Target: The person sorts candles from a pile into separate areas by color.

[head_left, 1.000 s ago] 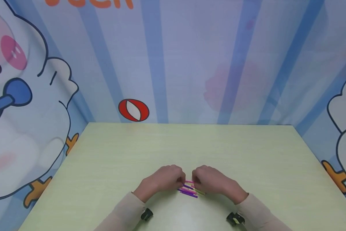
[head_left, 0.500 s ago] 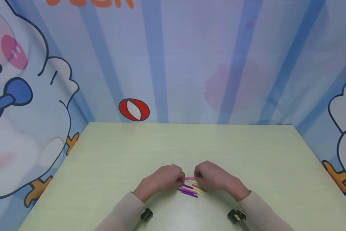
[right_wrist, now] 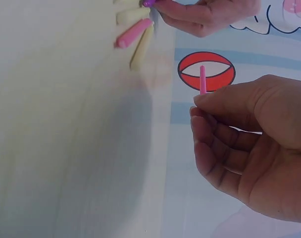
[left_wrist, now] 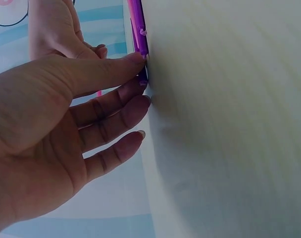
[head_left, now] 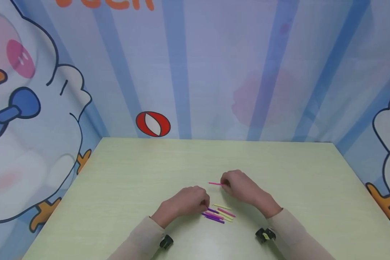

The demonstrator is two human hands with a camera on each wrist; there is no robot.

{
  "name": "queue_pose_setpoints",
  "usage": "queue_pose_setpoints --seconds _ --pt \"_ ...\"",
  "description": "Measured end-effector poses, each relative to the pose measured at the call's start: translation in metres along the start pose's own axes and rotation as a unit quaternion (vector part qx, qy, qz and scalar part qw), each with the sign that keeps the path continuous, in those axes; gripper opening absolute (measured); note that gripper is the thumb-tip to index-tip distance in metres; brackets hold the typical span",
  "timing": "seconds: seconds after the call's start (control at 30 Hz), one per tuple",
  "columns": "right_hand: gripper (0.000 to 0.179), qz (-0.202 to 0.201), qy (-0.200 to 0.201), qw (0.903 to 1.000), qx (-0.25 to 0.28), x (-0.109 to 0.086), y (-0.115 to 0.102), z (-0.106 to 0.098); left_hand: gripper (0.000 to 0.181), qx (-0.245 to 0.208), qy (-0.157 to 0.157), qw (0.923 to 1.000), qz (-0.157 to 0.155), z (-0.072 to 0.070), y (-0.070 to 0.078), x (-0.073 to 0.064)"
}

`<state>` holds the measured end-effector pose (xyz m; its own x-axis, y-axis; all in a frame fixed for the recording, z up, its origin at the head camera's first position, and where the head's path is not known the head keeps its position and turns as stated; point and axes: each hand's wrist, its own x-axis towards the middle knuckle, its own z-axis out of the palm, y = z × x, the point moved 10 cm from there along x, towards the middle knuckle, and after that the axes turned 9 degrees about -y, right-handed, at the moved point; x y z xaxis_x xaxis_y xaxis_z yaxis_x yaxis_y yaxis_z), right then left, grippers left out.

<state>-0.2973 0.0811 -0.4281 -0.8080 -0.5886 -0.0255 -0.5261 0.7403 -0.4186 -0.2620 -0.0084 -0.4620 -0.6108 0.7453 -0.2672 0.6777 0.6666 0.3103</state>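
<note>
Thin coloured sticks lie in a loose pile on the table, among them a yellow stick [head_left: 222, 207], a pink stick [head_left: 226, 212] and purple sticks [head_left: 215, 219]. My left hand [head_left: 185, 200] is at the pile's left end. Its thumb and forefinger pinch a dark purple stick [left_wrist: 142, 77] low at the tabletop, while the other fingers spread loosely in the left wrist view. Beyond the pile, my right hand [head_left: 241, 184] holds another pink stick [head_left: 215, 183] by one end between thumb and fingertips. That stick [right_wrist: 203, 80] points up from the fingertips in the right wrist view.
The pale yellow-green table [head_left: 149, 162] stretches out on all sides of the pile. A blue striped backdrop [head_left: 208, 72] with cartoon figures rises behind its far edge. Small black devices, such as one wrist camera [head_left: 265, 235], sit at both cuffs.
My right hand has drawn the pink stick out of the pile and carried it away toward the far edge. The left hand has stayed at the pile's left end.
</note>
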Motion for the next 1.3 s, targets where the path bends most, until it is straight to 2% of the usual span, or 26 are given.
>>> queue_pose_setpoints --seconds 0.33,0.67,1.0,1.2,1.3 --pt "0.004 0.037 0.023 0.9990 -0.001 0.008 0.011 -0.011 0.005 -0.009 -0.005 0.9999 -0.009 0.002 -0.001 0.001" --pt "0.004 0.046 0.055 0.9973 -0.014 0.019 0.017 -0.024 0.005 -0.012 -0.003 0.9998 -0.013 0.001 -0.002 0.003" --pt "0.006 0.069 0.042 0.9967 -0.005 0.033 0.024 -0.020 0.005 -0.012 -0.002 0.9998 -0.016 -0.001 -0.006 -0.005" --pt "0.007 0.095 0.030 0.9950 0.001 0.038 0.039 -0.019 0.005 -0.006 -0.002 1.0000 -0.004 0.000 -0.003 -0.002" --pt "0.008 0.095 0.028 0.9951 0.000 0.039 0.042 -0.019 0.005 -0.004 -0.007 0.9999 -0.007 0.001 -0.004 -0.001"
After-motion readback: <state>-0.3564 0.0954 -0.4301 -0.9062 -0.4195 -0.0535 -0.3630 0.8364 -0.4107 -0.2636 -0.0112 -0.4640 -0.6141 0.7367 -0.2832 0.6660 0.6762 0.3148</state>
